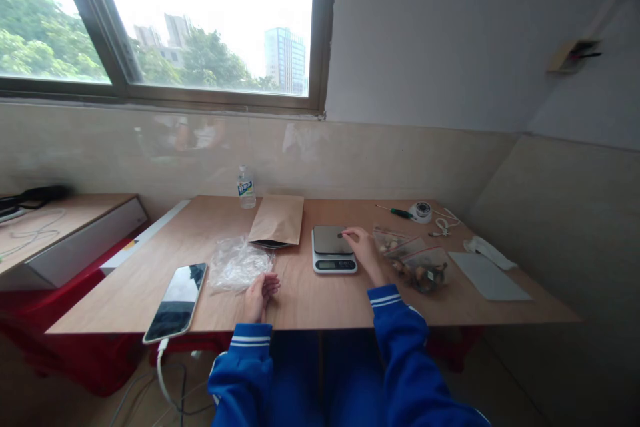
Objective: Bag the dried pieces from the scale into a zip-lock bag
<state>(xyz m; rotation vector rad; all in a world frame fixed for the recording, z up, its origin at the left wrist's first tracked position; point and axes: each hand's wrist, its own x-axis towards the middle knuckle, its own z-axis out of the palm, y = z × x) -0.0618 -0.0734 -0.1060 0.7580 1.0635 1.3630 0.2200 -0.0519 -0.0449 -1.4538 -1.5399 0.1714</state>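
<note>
The right hand (361,243) pinches a small dark piece over the scale (333,249) mid-bench, while the left hand (260,293), loosely curled and holding nothing, touches the plastic bag (235,263) near the front edge.

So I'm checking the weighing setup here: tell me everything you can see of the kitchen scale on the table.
The kitchen scale is a small, flat, white-bodied unit with a dark grey square platform on top and a narrow display strip along its near edge; the reading is too small to make out. It lies flat on the wooden table, right of the brown paper envelope. The right hand reaches over it, fingertips holding a small dark piece at the platform's right side.
</note>
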